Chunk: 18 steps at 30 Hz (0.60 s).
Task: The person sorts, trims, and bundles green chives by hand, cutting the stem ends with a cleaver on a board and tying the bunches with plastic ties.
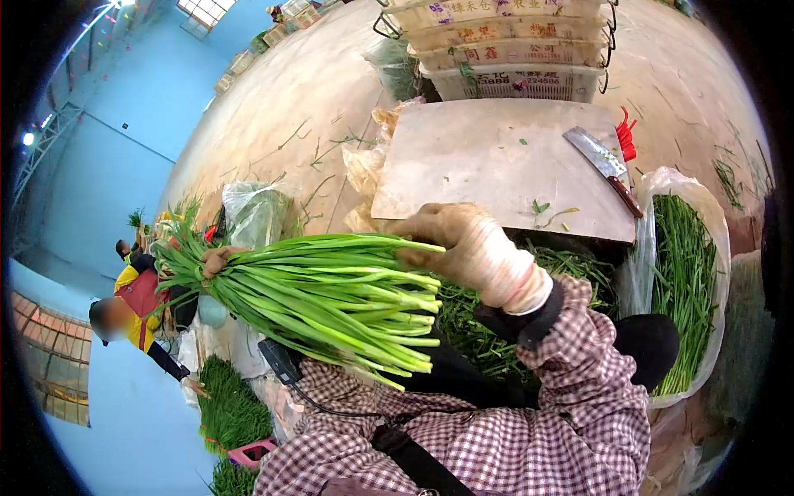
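Observation:
A large bunch of garlic chives [331,289] lies sideways in front of my chest, pale stalk ends to the right. My left hand [222,261] is closed around the bunch near its leafy left end; the leaves partly cover the fingers. At the upper stalk ends is my right hand [463,248], in a pale, soiled glove, its fingers curled around a stalk at the top edge. A wooden board [488,157] stands just beyond, bearing a cleaver [594,155] with a brown handle and a few leaf scraps.
Red ties [626,136] hang at the board's right edge. Stacked crates [513,78] stand behind it. A plastic-lined container of chives [682,289] is at my right; loose greens [480,322] lie below the board. Another person [136,298] works at left, near piled chives [227,405].

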### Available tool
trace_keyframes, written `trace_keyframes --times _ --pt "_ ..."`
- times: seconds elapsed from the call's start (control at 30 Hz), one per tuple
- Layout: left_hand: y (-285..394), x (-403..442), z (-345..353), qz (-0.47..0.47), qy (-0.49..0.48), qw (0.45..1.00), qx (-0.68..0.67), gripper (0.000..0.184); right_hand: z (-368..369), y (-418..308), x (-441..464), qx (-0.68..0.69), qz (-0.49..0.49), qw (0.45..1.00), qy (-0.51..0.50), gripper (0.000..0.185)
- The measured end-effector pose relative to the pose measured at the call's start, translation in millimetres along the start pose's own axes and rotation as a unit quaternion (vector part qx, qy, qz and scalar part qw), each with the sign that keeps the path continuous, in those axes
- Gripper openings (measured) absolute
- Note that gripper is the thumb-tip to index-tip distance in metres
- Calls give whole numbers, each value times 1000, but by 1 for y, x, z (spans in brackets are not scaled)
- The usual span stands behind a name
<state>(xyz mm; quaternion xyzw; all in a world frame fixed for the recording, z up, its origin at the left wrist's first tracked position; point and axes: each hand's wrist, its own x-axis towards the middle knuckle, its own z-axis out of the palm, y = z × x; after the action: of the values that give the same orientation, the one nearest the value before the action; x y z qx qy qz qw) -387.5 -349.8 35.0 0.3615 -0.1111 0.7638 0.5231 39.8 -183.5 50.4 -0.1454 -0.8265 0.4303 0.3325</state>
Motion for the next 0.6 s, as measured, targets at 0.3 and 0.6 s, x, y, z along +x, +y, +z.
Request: trace_keyframes --times 0.3,0.6 --pt "-46 13 22 92 2 995 30 33 -33 96 -102 -318 95 933 -138 14" --pt "-62 8 3 84 93 978 165 32 -28 6 -41 -60 2 991 123 71"
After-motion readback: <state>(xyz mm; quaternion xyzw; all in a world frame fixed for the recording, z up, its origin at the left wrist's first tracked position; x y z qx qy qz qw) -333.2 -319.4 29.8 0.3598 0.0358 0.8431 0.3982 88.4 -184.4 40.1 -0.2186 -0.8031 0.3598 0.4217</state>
